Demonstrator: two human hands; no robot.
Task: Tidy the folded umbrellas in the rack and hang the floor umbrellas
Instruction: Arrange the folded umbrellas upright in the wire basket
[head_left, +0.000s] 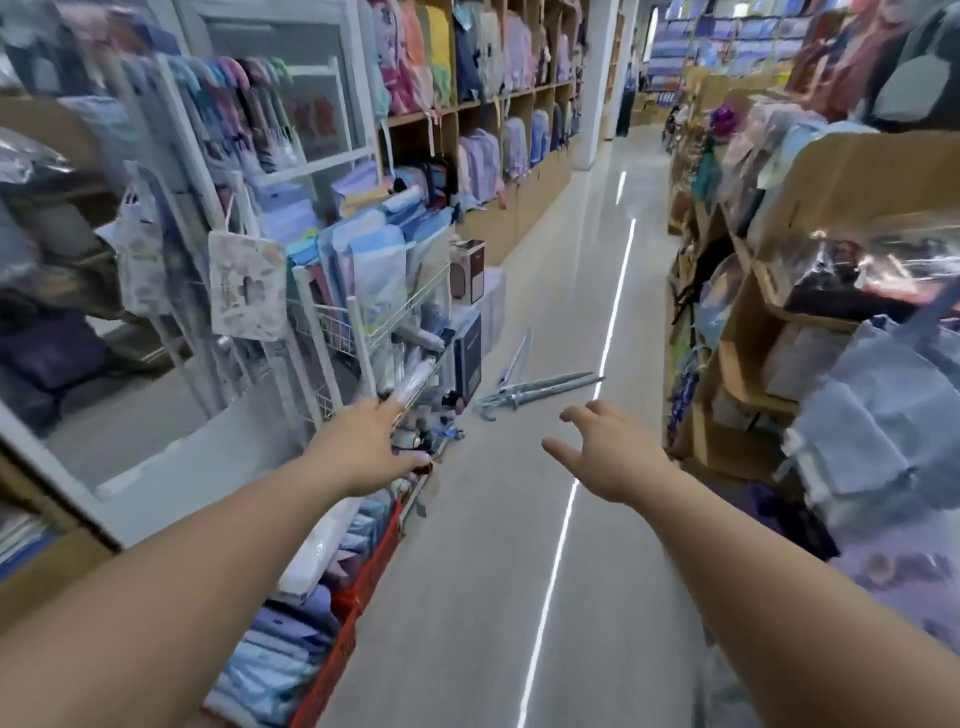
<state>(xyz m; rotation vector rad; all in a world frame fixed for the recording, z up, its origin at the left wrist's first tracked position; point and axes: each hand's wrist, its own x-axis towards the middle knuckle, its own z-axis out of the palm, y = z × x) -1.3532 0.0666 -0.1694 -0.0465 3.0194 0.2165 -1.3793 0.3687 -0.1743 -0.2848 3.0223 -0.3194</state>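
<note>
Two bare arms reach forward down a shop aisle, and neither holds anything yet. Your left hand (363, 441), at centre-left of the frame, stretches toward the white wire rack (358, 332) with its fingers (415, 460) extended and spread, close to the folded compact umbrellas in clear plastic sleeves (415, 374) that lie jumbled on the rack's lower tier; whether the fingertips touch one is too blurred to tell. Your right hand (608, 449), just right of centre, hangs loose and wide over the floor, gripping nothing.

Work the rack first, as the left hand is already there. Take one sleeved umbrella at a time around its middle, since the glossy wrap will likely slip, and lay each parallel with its neighbours, handles the same way. Steady the wire edge with your right hand so nothing rolls off.

Beyond your hands, in the middle of the frame, the long pale-blue closed umbrellas (540, 387) lie flat on the glossy grey tiled floor (519, 545), near the rack's foot, well apart from both hands. Lift those by their curved handles and hook them on the rail of hanging umbrellas (234, 73) at upper left.

The aisle is narrow: wooden shelves of pastel backpacks (493, 140) at upper centre, cardboard shelving with wrapped goods (831, 291) along the right edge, a red plastic crate of folded blue textiles (358, 587) at lower left.
</note>
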